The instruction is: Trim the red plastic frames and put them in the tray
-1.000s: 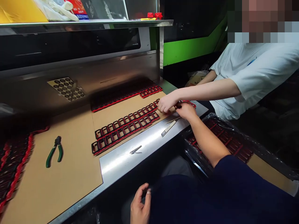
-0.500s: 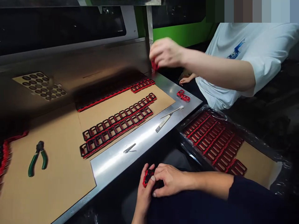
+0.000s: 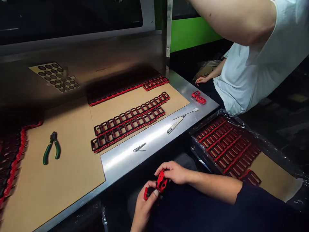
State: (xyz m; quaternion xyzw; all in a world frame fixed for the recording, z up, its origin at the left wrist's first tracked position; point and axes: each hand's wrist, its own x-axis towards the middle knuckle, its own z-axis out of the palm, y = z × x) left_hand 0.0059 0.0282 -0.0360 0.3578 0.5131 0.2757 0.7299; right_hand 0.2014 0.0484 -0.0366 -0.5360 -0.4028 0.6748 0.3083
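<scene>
Over my lap, in front of the table edge, both hands hold a red-and-black plastic part (image 3: 161, 181). My left hand (image 3: 145, 200) pinches its lower left end, thumb on top. My right hand (image 3: 174, 172) grips the upper right end, its fingers curled round the red side. Much of the part hides behind my fingers, so I cannot tell whether it is one piece or two. On the metal table ahead lie a nail clipper (image 3: 139, 147), a white-handled knife-like tool (image 3: 175, 125) and a cotton swab (image 3: 193, 110).
Rows of red-and-black frames (image 3: 127, 129) stand on cardboard (image 3: 72, 154). Green-handled cutters (image 3: 57, 150) lie at left, two loose red parts (image 3: 200, 99) at the far corner. A plastic-lined box (image 3: 272, 174) of frames stands right. A co-worker's arm (image 3: 236, 19) reaches across above.
My hands have moved apart slightly, and the part's red side now shows between them. The co-worker's raised hand, with a red part, has left the view. The scene has shifted rightward.
</scene>
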